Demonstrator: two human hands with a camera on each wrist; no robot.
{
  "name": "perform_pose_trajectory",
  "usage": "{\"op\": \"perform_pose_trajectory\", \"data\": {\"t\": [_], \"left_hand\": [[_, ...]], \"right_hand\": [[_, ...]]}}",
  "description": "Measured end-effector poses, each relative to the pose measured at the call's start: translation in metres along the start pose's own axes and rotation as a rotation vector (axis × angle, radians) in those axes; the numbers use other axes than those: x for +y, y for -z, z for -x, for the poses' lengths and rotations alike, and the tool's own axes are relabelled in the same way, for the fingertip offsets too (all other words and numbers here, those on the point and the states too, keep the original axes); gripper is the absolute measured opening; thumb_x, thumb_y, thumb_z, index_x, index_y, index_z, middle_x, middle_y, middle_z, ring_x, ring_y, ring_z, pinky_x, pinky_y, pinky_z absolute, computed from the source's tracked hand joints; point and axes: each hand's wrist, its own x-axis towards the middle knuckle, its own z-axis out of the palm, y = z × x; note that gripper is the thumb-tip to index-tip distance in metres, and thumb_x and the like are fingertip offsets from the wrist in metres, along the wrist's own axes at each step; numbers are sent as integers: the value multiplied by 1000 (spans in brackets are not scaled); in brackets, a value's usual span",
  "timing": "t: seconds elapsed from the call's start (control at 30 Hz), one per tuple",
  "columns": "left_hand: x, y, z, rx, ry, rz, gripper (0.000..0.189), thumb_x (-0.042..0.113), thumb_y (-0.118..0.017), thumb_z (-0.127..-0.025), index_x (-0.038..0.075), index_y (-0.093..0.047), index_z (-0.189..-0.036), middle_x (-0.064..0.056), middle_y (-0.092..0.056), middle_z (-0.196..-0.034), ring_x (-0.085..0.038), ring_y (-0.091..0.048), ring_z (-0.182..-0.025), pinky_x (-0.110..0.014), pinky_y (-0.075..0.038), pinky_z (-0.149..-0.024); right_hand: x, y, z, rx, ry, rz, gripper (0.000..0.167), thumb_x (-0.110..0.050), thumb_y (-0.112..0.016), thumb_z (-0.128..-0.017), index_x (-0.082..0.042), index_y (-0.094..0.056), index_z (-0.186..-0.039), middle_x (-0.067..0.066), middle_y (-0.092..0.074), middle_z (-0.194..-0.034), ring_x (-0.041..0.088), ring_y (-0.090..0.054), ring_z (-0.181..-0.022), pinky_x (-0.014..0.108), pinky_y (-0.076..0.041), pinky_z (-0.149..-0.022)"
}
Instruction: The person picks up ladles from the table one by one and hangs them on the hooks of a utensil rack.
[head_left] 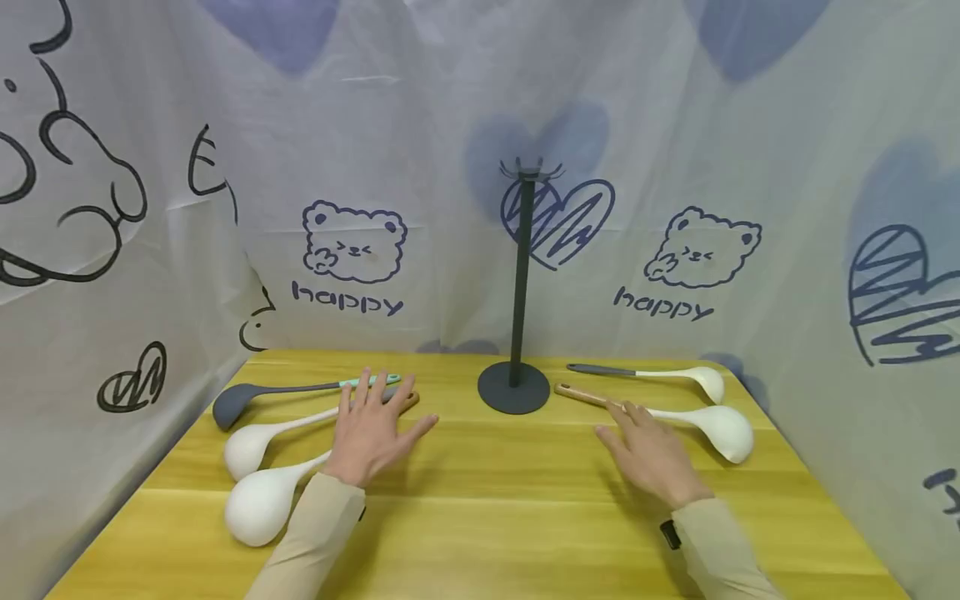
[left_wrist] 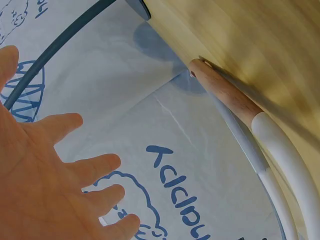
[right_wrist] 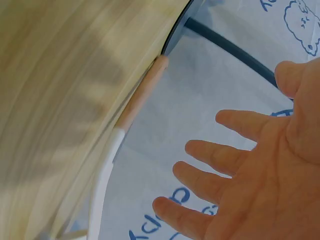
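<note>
My left hand point(head_left: 371, 433) hovers with spread fingers over the ladle handles on the left, hiding parts of them. Three ladles lie there: a dark grey one point(head_left: 234, 406) with a mint handle end, a white one point(head_left: 246, 450) with a grey grip, and a white one point(head_left: 258, 507) nearest me, whose wooden grip point(left_wrist: 227, 92) shows in the left wrist view. My right hand point(head_left: 651, 454), fingers extended, is above the white ladle point(head_left: 727, 432) with a wooden grip. Behind that lies a smaller white ladle point(head_left: 707, 385) with a grey grip. Both palms hold nothing.
A dark stand point(head_left: 522, 283) with a round base point(head_left: 513, 404) and several hooks point(head_left: 531, 172) on top rises at the back middle of the wooden table point(head_left: 510, 517). Pale printed curtains point(head_left: 450, 275) hang behind the table and on both sides.
</note>
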Motion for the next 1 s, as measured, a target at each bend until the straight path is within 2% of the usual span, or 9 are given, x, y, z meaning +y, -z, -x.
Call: {"op": "perform_pose_trajectory", "data": {"t": [0.13,0.27,0.4,0.53,0.7,0.83,0.9,1.0], "left_hand": [[-1,2,-2,3,6,-3,80,74,-44,-90,23,-40,-151,-23,-28,-158,-44,-13,-149,-65,-6,-117],[-1,6,-8,21,13,-8,80,74,-42,-90,23,-39,-152,-23,-31,-156,-45,-15,-148,-65,-6,-117],[0,8,-11,-2,25,-17,81,74,-41,-90,24,-35,-153,-22,-28,-158,-45,-14,-148,-65,-5,-117],[1,6,-12,-21,23,-21,80,74,-41,-91,23,-36,-153,-22,-30,-157,-46,-17,-147,-66,-7,-117],[3,2,-16,3,16,-21,80,74,-43,-89,22,-42,-150,-22,-39,-152,-46,-24,-145,-68,-12,-115],[6,0,-18,7,14,-5,78,73,-45,-90,21,-44,-149,-22,-44,-148,-46,-27,-144,-67,-15,-115],[8,-2,-19,15,7,-2,76,70,-47,-90,20,-45,-148,-23,-47,-145,-46,-30,-142,-67,-18,-114],[8,-6,-19,45,-13,-30,73,67,-49,-92,19,-46,-147,-23,-52,-140,-46,-38,-138,-67,-24,-112]], "right_hand": [[-6,-6,-4,28,36,-58,65,-52,-31,-104,-8,-35,-152,26,-37,-152,48,-36,-138,63,-30,-111],[-13,-9,-13,54,63,-117,59,-51,-39,-103,-17,-37,-152,19,-41,-152,44,-40,-137,64,-33,-108],[-23,-9,-25,99,95,-147,52,-46,-46,-102,-22,-46,-147,13,-49,-148,39,-46,-135,60,-37,-108],[-34,-6,-38,132,101,-167,47,-43,-51,-101,-19,-53,-142,11,-55,-143,36,-52,-129,56,-41,-106],[-46,-1,-58,156,78,-185,49,-39,-54,-100,-11,-54,-140,14,-58,-138,35,-60,-121,54,-46,-100],[-55,5,-76,210,90,-209,43,-30,-57,-99,-8,-58,-135,16,-65,-127,34,-65,-111,51,-52,-93],[-58,10,-84,227,91,-233,41,-30,-57,-99,-9,-60,-134,16,-68,-123,29,-70,-100,49,-54,-90],[-63,14,-97,242,91,-258,38,-28,-57,-99,-8,-61,-131,15,-70,-119,26,-71,-97,47,-55,-89]]}}
